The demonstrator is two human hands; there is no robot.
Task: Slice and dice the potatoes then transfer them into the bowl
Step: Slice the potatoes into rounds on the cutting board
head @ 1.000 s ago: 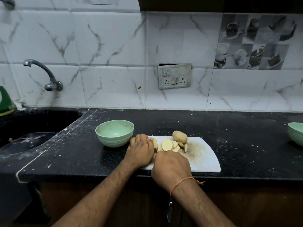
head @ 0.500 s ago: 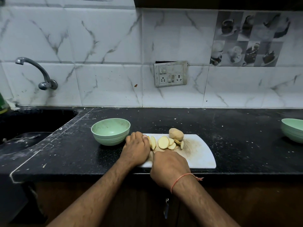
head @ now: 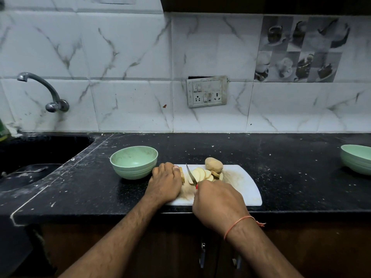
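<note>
While the left hand (head: 166, 180) apparently grips a potato piece (head: 182, 174), right-hand fingers (head: 202, 187) clasp the knife (head: 190, 174).

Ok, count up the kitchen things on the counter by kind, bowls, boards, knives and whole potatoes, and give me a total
Green bowls: 2, one by the left hand and one at the right edge
White cutting board: 1
Knife: 1, in the right hand
Whole potato: 1
Total: 5. The loose slices overlap too much to count.
</note>
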